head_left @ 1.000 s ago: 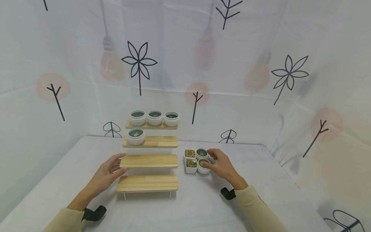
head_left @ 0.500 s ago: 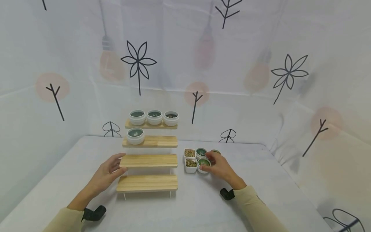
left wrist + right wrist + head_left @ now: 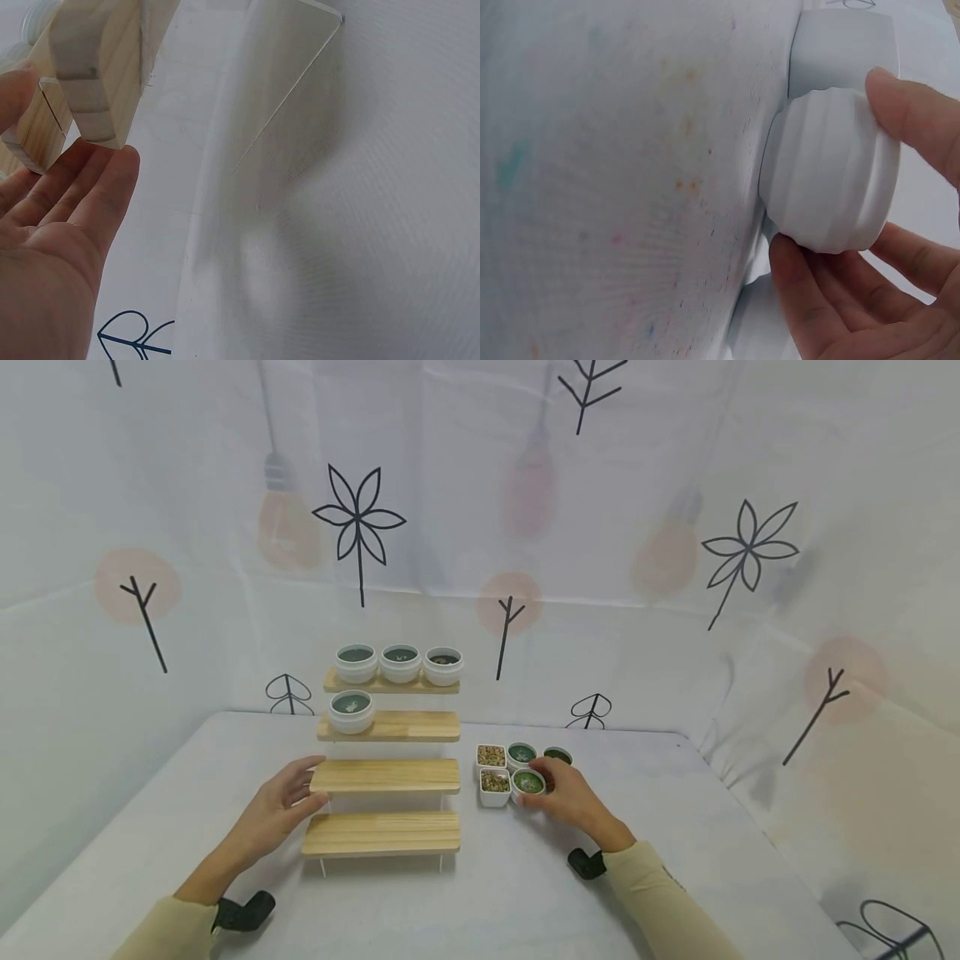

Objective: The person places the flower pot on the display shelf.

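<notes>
My right hand (image 3: pixel 567 793) holds a small round white ribbed bowl (image 3: pixel 528 783), green inside, between thumb and fingers. In the right wrist view, the thumb is on one side of this ribbed bowl (image 3: pixel 829 172) and the fingers on the other. Two more round bowls, one with a dark green inside (image 3: pixel 522 753) and one partly behind the hand (image 3: pixel 558 754), are close by. My left hand (image 3: pixel 273 806) is at the left end of a wooden shelf (image 3: pixel 386 777) of a tiered stand, its fingers mostly straight and touching the board end (image 3: pixel 97 82).
Two square white dishes with brownish bits, one behind (image 3: pixel 491 756) and one in front (image 3: pixel 495 783), adjoin the held bowl's group. Three white bowls (image 3: pixel 401 665) line the top shelf; another bowl (image 3: pixel 351 713) is on the second. The lowest shelf (image 3: pixel 382 833) stands on thin clear legs.
My right hand has shifted slightly nearer and its fingers have closed around the front round bowl. The bowl behind the hand has come into view. My left hand has stayed at the shelf.
</notes>
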A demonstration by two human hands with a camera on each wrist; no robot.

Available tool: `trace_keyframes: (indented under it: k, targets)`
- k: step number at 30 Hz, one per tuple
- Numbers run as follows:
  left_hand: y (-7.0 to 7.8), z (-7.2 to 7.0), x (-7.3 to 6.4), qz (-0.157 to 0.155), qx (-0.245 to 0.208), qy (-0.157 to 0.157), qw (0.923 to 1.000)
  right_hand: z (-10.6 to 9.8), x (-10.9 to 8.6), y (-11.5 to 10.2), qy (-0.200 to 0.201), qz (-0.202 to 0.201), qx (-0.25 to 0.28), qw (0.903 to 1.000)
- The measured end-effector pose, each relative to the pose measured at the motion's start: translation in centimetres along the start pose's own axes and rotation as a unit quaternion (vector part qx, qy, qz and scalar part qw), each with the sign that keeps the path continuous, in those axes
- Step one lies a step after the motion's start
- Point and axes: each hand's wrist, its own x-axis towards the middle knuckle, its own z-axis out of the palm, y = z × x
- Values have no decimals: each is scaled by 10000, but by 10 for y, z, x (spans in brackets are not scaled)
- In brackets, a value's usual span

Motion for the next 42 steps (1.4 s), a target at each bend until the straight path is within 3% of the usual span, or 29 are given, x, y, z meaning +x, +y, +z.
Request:
trace_keyframes:
  k: [17, 23, 36, 42]
  targets:
    - [1, 0, 0, 58, -134, -19, 9999, -1, -1, 1, 28, 80, -50, 10000]
    - [2, -1, 0, 83, -89, -7, 9999, -8, -1, -2, 100, 234, 167, 9995]
    - [1, 0, -1, 118, -138, -38, 9998, -27, -5, -16, 316, 76, -11, 9995]
    - [1, -1, -1, 157, -175, -29, 9997, -34, -5, -27, 470, -229, 64, 9986]
